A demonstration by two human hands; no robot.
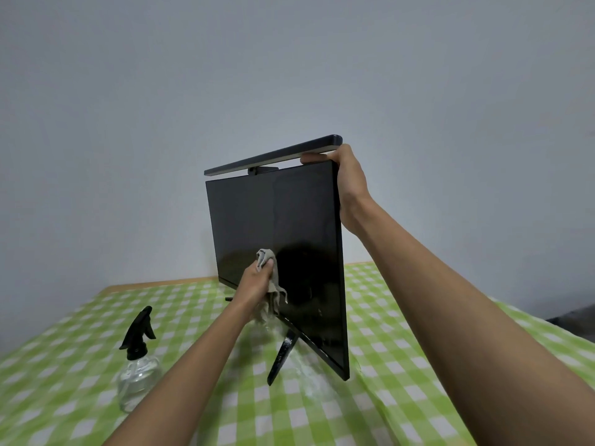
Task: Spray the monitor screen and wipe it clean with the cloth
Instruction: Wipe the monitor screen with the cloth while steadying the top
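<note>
A black monitor (pixel 257 220) stands on thin legs in the middle of the table, its dark screen turned toward the left. My left hand (pixel 256 281) grips a crumpled grey cloth (pixel 272 284) and presses it against the lower middle of the screen. My right hand (pixel 349 185) holds the monitor's top right corner, thumb on the front edge. A clear spray bottle (pixel 138 371) with a black trigger head stands upright on the table to the left, apart from both hands.
A long black light bar (pixel 273 156) sits on top of the monitor. The table carries a green and white checked cloth (pixel 402 365), wet near the monitor's front leg (pixel 283 355). A plain grey wall stands close behind.
</note>
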